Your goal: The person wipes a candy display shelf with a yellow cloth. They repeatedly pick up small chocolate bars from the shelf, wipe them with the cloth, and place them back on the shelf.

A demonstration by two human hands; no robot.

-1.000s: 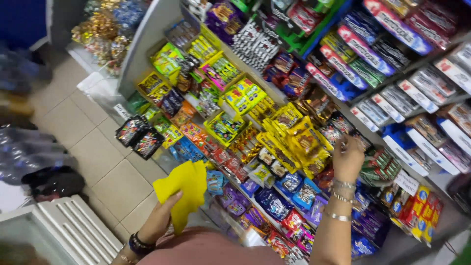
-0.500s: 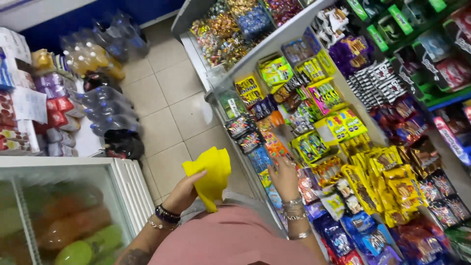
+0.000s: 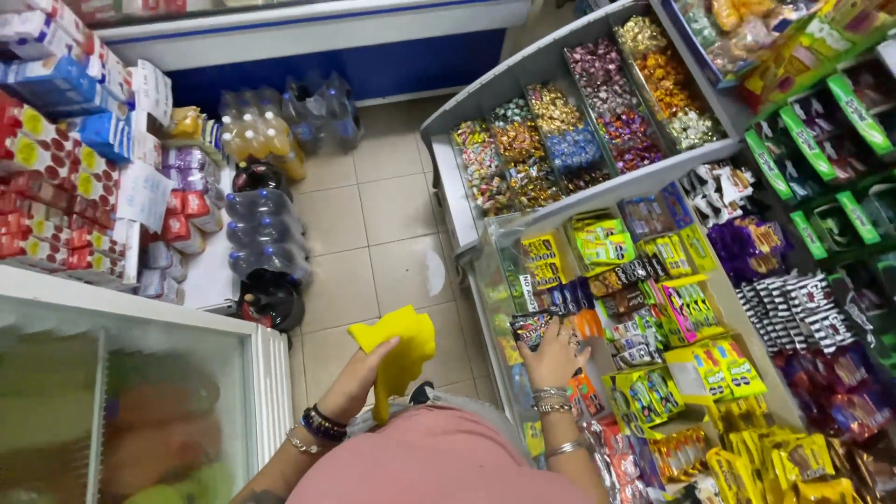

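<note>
Setting: small shop aisle seen from above, with a beige tiled floor (image 3: 373,215) running between stock on both sides.
Right side: a sloping snack shelf (image 3: 709,308) stood packed with bright packets and boxes; above it sat a grey tray of wrapped sweets (image 3: 579,121) split into compartments.
Left side: a glass-topped freezer (image 3: 121,401) filled the lower corner, with stacked cartons (image 3: 56,168) behind it and shrink-wrapped drink bottles (image 3: 266,233) on the floor beside them.
Left hand: the left hand (image 3: 369,369) was raised over the floor just beside the freezer, dark and beaded bracelets at the wrist.
Left fingers: clamped on a yellow cloth (image 3: 401,345), which hung bunched and drooping from the grip.
Right hand: the right hand (image 3: 555,355) rested at the front edge of the snack shelf, metal bangles on the wrist.
Right fingers: curled together around a dark snack packet (image 3: 532,327), held at the shelf's lower left end, touching the neighbouring packets.
Spacing: the cloth and the packet were near each other but apart, the shelf edge between them.
Person: a pink top (image 3: 439,462) filled the bottom of the view.
</note>
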